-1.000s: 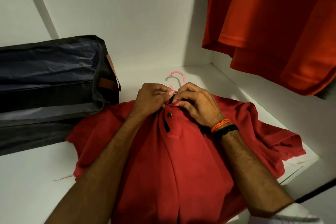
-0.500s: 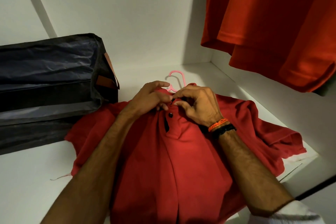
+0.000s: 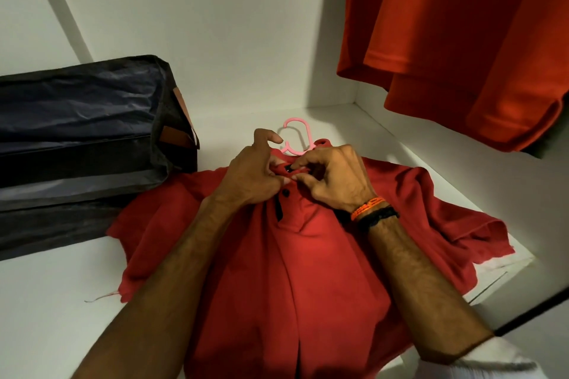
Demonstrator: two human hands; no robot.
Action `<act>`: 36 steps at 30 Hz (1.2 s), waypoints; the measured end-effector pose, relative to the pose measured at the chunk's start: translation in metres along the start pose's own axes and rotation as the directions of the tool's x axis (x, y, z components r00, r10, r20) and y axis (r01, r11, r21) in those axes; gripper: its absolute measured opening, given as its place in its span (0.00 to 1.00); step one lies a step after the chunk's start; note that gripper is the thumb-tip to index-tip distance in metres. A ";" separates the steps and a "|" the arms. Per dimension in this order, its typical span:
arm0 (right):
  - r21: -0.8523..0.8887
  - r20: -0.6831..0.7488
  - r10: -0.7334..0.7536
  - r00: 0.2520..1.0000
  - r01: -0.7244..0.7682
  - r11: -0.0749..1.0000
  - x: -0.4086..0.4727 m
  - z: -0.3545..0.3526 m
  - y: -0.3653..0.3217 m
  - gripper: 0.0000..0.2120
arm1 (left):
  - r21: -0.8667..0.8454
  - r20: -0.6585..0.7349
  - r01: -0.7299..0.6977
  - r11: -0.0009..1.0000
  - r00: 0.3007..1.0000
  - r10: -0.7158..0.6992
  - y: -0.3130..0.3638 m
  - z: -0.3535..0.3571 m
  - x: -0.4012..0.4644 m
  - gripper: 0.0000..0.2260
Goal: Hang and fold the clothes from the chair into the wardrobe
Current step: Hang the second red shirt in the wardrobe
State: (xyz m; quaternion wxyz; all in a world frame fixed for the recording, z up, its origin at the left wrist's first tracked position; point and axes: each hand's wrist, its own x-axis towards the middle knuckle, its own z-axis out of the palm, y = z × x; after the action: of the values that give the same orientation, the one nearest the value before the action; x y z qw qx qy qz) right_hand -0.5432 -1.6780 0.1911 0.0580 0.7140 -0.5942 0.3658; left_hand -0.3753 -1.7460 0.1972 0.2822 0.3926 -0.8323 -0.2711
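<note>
A: Where is your red shirt lying?

B: Flat on the white shelf, front up, collar toward twelve o'clock, with the pink hanger hook poking out of the neck.

A: And your hands?

B: Both are at the collar. Your left hand pinches the placket cloth, forefinger lifted toward the hook. Your right hand has its fingertips curled, pinching the collar edge by the top black button.

A: What lies around the shirt?

B: At nine o'clock, a dark bag touches the left sleeve. At two o'clock, orange shirts hang above the shelf. Bracelets circle your right wrist.
</note>
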 end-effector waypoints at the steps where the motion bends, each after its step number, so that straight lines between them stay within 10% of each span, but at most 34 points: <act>1: -0.003 0.008 0.013 1.000 -0.013 1.000 0.000 0.000 -0.001 0.09 | 0.034 0.000 -0.011 0.999 1.000 0.011 0.001 0.000 0.000 0.29; 13: 0.311 0.105 0.154 0.983 -0.179 0.933 0.004 -0.003 0.003 0.08 | 0.015 0.025 -0.071 0.997 0.997 0.071 -0.003 0.002 0.003 0.28; 19: 0.588 0.311 0.184 0.932 -0.341 0.733 0.006 -0.006 0.014 0.03 | 0.009 0.040 -0.071 0.997 0.997 0.071 -0.003 0.007 0.004 0.24; 36: 0.674 0.443 0.261 0.858 -0.510 0.534 0.009 -0.001 0.015 0.15 | -0.342 0.107 0.025 0.939 0.994 0.012 -0.008 0.008 0.004 0.27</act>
State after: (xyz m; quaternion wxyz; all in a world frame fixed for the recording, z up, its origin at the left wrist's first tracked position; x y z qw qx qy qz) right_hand -0.5567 -1.6889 0.1917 -0.4238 0.5619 -0.5244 0.4792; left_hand -0.3789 -1.7520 0.1874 0.3002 0.3250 -0.7851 -0.4334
